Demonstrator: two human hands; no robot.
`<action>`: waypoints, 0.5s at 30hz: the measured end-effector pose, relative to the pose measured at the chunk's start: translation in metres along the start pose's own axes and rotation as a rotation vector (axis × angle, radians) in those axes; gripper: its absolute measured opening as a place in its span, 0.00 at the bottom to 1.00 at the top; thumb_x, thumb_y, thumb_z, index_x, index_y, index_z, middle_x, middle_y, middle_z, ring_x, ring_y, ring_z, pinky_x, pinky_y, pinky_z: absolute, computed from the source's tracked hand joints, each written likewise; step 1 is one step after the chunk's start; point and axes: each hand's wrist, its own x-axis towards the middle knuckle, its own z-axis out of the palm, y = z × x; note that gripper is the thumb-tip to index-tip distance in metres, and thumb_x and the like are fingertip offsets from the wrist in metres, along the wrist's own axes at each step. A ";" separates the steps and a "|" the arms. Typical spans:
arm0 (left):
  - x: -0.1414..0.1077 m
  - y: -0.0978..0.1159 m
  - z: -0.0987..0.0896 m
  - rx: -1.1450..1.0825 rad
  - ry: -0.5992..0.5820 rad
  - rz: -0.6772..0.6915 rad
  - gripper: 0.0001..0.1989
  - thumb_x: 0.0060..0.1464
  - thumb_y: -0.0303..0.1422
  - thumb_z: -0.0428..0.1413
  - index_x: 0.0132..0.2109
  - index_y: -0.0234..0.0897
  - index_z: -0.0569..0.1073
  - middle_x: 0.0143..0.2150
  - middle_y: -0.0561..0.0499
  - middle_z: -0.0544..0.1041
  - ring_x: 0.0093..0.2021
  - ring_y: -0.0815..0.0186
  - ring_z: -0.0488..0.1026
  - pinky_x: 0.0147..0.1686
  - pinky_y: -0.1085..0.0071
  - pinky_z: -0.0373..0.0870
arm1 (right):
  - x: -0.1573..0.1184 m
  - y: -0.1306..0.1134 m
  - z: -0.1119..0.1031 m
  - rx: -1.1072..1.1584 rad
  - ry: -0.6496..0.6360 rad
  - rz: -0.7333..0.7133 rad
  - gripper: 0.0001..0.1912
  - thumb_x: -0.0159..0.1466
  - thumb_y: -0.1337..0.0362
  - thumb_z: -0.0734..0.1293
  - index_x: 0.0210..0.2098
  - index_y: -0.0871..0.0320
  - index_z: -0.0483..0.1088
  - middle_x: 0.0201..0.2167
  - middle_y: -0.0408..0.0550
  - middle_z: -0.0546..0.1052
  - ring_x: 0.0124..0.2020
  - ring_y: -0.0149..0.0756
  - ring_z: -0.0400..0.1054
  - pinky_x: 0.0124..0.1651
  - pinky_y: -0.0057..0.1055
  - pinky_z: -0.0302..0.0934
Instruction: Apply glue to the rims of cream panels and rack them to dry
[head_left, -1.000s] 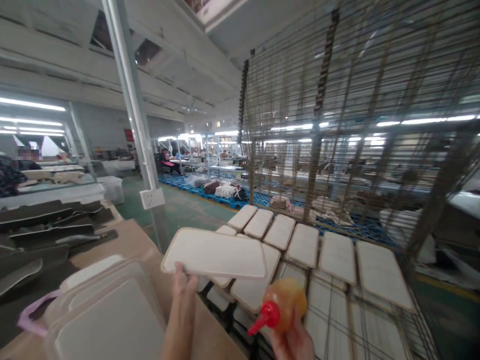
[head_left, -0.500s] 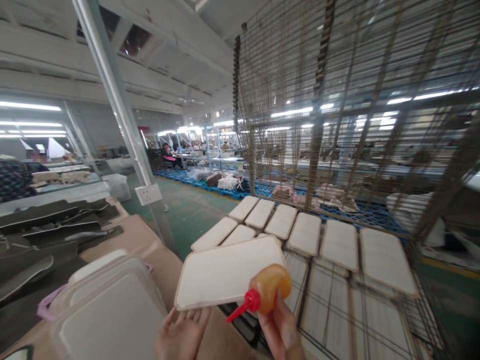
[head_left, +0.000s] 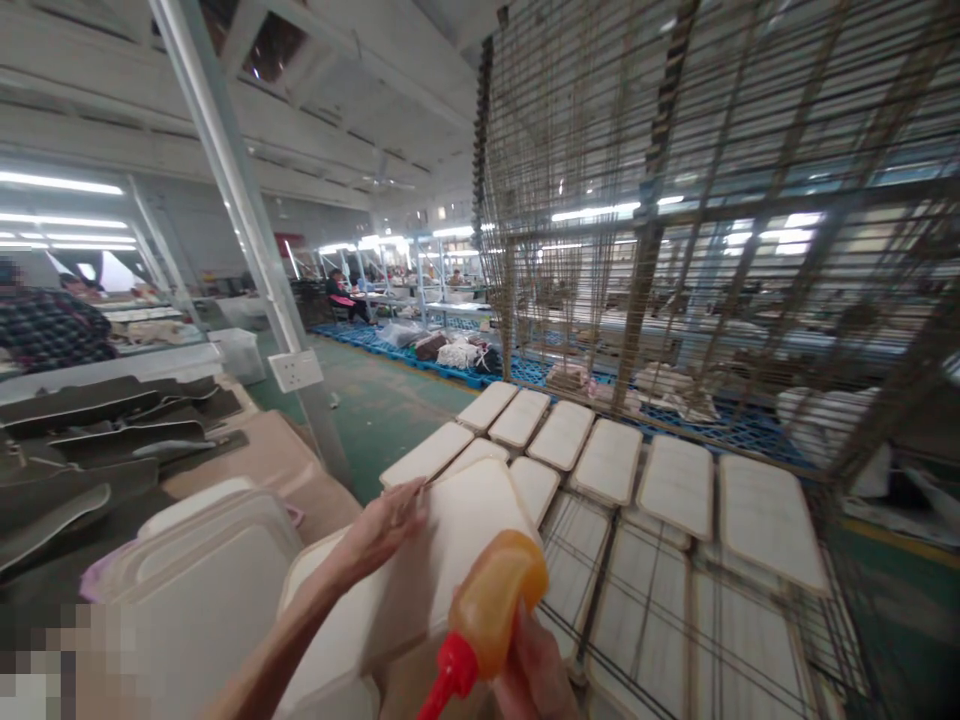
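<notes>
At nine o'clock a person (head_left: pixel 52 325) in a plaid shirt was beyond the dark sheets (head_left: pixel 105 440). At eight o'clock a stack (head_left: pixel 202 590) of pale boards lay by the brown-covered table edge (head_left: pixel 277 455). Toward seven, the left hand (head_left: pixel 386 525) touched the upper-left edge of a board (head_left: pixel 465 510), fingers stretched and close together; whether it pinched the edge, I could not tell. That board was at six o'clock, under the orange bottle (head_left: pixel 502 590), whose red nozzle (head_left: pixel 452 670) pointed to seven. The right hand (head_left: pixel 532 665) gripped the bottle. At four o'clock were rows of boards (head_left: pixel 679 485); at two, an upright wire rack (head_left: pixel 652 190).
</notes>
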 end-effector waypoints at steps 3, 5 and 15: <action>0.013 -0.009 0.000 0.063 -0.173 0.006 0.19 0.51 0.39 0.53 0.46 0.33 0.75 0.33 0.49 0.73 0.33 0.64 0.69 0.37 0.69 0.67 | -0.001 0.000 0.005 0.002 -0.028 -0.012 0.18 0.47 0.50 0.76 0.32 0.54 0.76 0.35 0.49 0.80 0.44 0.48 0.73 0.46 0.43 0.69; 0.014 -0.013 -0.002 0.057 -0.207 0.002 0.17 0.49 0.40 0.54 0.40 0.32 0.76 0.29 0.53 0.68 0.29 0.67 0.64 0.32 0.71 0.63 | -0.001 -0.002 0.009 -0.001 -0.025 -0.014 0.19 0.47 0.51 0.76 0.33 0.55 0.76 0.34 0.49 0.80 0.43 0.47 0.73 0.47 0.43 0.68; 0.016 -0.033 -0.058 -0.130 -0.169 -0.090 0.31 0.45 0.43 0.58 0.55 0.30 0.71 0.27 0.55 0.69 0.28 0.67 0.62 0.28 0.74 0.60 | -0.007 -0.040 -0.007 -0.053 0.154 -0.126 0.16 0.46 0.54 0.77 0.33 0.54 0.78 0.36 0.47 0.82 0.38 0.40 0.76 0.46 0.37 0.70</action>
